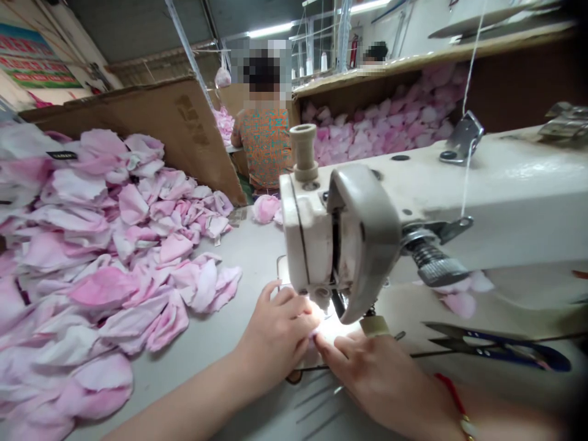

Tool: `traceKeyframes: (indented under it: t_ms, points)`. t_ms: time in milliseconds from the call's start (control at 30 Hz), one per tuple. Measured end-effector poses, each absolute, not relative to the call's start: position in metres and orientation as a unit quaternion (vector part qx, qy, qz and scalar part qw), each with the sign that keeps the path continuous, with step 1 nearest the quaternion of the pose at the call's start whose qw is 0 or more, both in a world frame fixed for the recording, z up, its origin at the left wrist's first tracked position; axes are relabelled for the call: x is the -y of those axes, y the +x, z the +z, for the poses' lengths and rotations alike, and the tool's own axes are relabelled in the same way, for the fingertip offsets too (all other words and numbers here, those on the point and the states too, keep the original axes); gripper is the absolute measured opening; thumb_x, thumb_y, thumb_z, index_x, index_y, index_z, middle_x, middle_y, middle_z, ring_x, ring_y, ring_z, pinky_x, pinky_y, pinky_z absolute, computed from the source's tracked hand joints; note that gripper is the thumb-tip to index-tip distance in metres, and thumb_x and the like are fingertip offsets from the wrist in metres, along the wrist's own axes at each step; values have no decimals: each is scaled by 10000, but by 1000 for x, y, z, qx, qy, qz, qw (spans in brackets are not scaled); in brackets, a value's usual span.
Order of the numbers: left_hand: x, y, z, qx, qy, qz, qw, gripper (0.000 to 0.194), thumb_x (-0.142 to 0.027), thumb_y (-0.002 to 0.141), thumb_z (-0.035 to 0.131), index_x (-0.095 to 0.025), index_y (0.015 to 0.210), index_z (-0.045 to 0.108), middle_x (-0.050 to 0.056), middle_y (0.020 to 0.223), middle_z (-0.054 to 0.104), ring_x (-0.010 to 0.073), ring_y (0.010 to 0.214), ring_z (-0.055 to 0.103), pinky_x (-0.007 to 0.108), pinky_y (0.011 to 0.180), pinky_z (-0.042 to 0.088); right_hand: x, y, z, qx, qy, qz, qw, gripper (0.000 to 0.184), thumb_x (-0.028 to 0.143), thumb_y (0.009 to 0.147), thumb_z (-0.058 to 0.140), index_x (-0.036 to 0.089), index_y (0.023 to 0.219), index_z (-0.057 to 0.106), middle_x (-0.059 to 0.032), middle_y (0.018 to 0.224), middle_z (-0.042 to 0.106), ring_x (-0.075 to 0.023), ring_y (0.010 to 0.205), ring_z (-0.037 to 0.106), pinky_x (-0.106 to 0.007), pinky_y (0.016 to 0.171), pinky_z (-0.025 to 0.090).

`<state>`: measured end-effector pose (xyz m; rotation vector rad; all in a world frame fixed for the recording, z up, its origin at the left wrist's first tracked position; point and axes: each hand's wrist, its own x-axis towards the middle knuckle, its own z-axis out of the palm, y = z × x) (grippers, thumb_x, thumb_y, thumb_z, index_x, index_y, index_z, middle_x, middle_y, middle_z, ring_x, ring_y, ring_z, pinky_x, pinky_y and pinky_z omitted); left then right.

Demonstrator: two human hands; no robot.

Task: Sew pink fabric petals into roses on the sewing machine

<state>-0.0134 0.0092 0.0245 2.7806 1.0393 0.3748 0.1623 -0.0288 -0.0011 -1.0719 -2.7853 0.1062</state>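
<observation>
While the small pink fabric piece [314, 334] is positioned at the needle area of the sewing machine [349, 233], it is grasped by the curled left hand [275, 331]. The right hand [367, 373] is extended against it, though its grip cannot be determined (glare obscures the fingertips). Loose pink fabric pieces [92, 245] are heaped on the counter [215, 349] within left-hand reach, and thread snips [496, 346] are laid near the right hand.

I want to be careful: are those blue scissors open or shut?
Open: the blue thread snips show their two metal blades spread apart.
</observation>
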Motion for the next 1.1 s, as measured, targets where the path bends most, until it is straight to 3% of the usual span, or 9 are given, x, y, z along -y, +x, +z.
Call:
traceKeyframes:
  t_ms: [133,333,467,633,767,867,967,1100]
  points:
    - [-5,-10,14,-335,928,160,29,145,-187,825,435,-197,899,559,16,866,590,160,821,512,329,801,376,29,164,4,920,-379,70,70,350,35,720,371,124,1045,465,7,658,568,-125,522,492,-288,427,241]
    - [-9,-5,3,-338,916,211,-41,263,-168,870,338,-172,706,543,-3,694,554,132,696,494,295,751,399,21,168,7,903,-406,81,120,306,85,738,426,187,1019,492,26,697,600,-113,557,520,-266,478,281]
    - [-16,-4,-1,-339,907,226,-110,282,-131,843,327,-155,627,505,8,606,511,139,616,457,300,694,406,16,171,6,901,-414,25,126,373,92,727,466,206,1081,489,22,731,625,-150,618,559,-280,516,310]
    - [-13,-9,8,-343,913,211,-58,170,-138,808,377,-175,776,540,14,734,577,177,729,493,371,766,392,16,170,11,908,-410,22,81,325,94,735,475,208,1036,520,8,728,632,-172,623,569,-289,508,324]
    - [-8,-9,17,-325,924,199,-20,219,-154,865,326,-182,845,542,4,802,595,155,737,504,327,732,411,18,168,13,905,-418,35,75,269,61,714,473,197,935,545,4,665,615,-171,584,559,-287,491,320]
    - [-8,-6,12,-333,923,183,-54,241,-181,876,326,-164,761,538,13,703,562,154,667,490,310,657,424,20,172,14,901,-424,40,78,234,63,719,461,199,879,564,0,696,620,-172,596,563,-287,510,335]
    - [-9,-4,3,-340,920,164,-106,259,-128,858,311,-149,721,530,28,648,525,164,626,474,303,586,424,16,184,18,896,-429,56,100,98,204,759,489,202,779,585,-9,684,612,-174,622,564,-287,548,353]
    - [-7,-3,-2,-330,920,159,-140,252,-37,817,295,-121,805,532,53,701,540,173,685,502,314,642,448,1,198,21,854,-506,46,111,200,283,784,473,197,621,552,2,528,546,-147,530,535,-256,477,291]
